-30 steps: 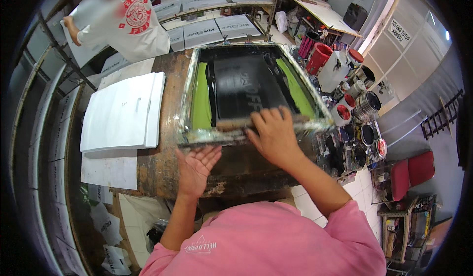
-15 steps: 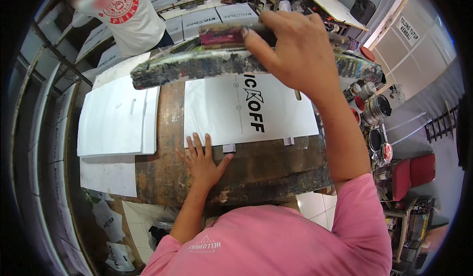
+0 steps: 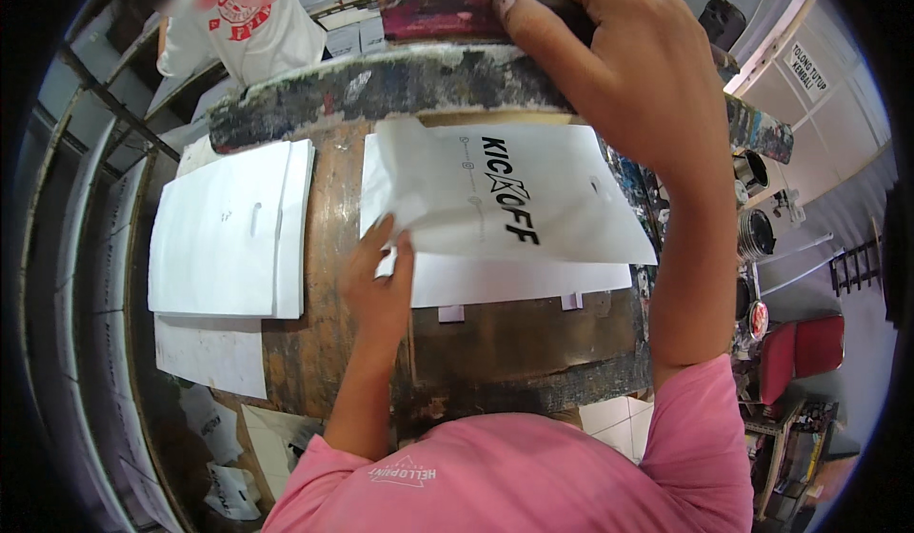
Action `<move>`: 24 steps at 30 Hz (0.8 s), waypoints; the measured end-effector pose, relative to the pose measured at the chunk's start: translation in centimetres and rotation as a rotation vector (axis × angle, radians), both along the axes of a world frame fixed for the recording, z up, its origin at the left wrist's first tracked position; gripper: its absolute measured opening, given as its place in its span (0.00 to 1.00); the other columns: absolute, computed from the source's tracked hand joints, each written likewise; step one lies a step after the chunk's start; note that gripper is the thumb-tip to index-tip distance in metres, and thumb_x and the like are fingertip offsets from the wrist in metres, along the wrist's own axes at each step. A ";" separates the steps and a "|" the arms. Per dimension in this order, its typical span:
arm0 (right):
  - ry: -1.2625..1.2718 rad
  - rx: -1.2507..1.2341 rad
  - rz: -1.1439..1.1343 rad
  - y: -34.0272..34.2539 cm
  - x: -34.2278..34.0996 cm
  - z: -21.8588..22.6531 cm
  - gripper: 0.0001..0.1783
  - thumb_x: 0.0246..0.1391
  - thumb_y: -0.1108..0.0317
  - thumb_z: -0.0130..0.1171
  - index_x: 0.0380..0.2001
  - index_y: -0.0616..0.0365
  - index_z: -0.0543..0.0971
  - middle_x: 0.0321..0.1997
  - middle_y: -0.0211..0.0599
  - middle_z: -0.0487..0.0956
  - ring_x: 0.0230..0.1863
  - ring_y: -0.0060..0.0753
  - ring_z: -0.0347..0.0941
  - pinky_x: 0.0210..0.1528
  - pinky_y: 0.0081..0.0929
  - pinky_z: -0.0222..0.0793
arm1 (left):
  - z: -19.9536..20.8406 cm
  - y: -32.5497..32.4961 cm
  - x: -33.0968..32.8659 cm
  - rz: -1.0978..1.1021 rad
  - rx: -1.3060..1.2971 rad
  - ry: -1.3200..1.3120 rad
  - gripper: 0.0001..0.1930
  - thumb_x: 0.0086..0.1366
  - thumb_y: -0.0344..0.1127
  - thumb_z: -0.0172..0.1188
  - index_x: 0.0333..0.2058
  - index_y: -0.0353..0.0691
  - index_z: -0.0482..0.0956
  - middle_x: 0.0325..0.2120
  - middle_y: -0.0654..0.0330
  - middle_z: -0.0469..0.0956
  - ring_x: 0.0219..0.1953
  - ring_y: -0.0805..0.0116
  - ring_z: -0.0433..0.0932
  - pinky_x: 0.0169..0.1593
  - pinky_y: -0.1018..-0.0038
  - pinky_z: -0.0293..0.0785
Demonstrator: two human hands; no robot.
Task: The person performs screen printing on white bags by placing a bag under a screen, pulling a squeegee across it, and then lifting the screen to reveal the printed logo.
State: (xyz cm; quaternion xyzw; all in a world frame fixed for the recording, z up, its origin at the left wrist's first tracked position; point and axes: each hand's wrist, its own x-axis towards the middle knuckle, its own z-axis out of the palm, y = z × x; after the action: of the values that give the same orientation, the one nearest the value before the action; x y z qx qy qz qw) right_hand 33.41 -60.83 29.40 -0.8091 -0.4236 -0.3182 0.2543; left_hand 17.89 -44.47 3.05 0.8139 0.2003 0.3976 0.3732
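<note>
My left hand (image 3: 376,276) pinches the near-left edge of a thin white plastic bag (image 3: 571,190) with black lettering and a handle slot. The bag is raised and curled on that side, above another flat white sheet (image 3: 514,281) on the worn board. Farther off, my right hand (image 3: 643,76) grips a squeegee (image 3: 443,14) with a maroon-stained wooden bar, thumb in front and fingers over the top. Below the squeegee, the ink-crusted edge of a screen frame (image 3: 381,90) is tilted up off the board. Part of that frame is hidden behind my right hand and forearm.
To the left lies a stack of white bags (image 3: 214,233). Small pale tabs (image 3: 450,314) sit along the sheet's near edge. Ink cans (image 3: 755,233) stand at right, near a red chair (image 3: 804,347). A person in a white shirt (image 3: 257,29) stands by racks at far left.
My left hand has gone from lying spread on the bag's near-left corner to pinching and lifting it. The bag has peeled up, uncovering the sheet below. My right hand, squeegee and frame are higher in view.
</note>
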 end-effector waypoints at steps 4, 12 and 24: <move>-0.074 0.007 0.030 0.0 -0.4 -0.2 0.26 0.57 0.50 0.59 0.19 0.64 0.79 0.17 0.47 0.77 0.20 0.44 0.76 0.26 0.41 0.70 | -0.8 5.1 -3.2 0.103 -0.322 -0.076 0.20 0.69 0.27 0.65 0.58 0.33 0.82 0.38 0.59 0.85 0.34 0.76 0.79 0.37 0.78 0.78; -0.102 -0.023 0.022 -0.9 -0.1 -2.3 0.23 0.59 0.50 0.59 0.34 0.63 0.84 0.29 0.53 0.81 0.35 0.58 0.78 0.43 0.47 0.69 | -1.7 24.6 -11.6 0.168 -0.267 0.061 0.28 0.60 0.23 0.61 0.62 0.26 0.77 0.29 0.66 0.79 0.24 0.83 0.71 0.32 0.82 0.74; -0.068 -0.050 -0.069 -2.1 -2.5 -4.7 0.31 0.59 0.46 0.59 0.53 0.62 0.80 0.37 0.52 0.82 0.42 0.53 0.77 0.53 0.48 0.66 | 4.5 14.9 -7.6 -0.289 -0.326 0.230 0.34 0.71 0.38 0.68 0.70 0.35 0.67 0.64 0.50 0.76 0.65 0.64 0.74 0.67 0.66 0.69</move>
State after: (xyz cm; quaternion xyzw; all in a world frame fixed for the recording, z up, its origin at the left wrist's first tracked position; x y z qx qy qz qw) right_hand 30.86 -62.89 24.71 -0.8180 -0.4116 -0.3435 0.2085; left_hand 10.33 -29.54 7.56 0.8030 0.1843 0.2073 0.5275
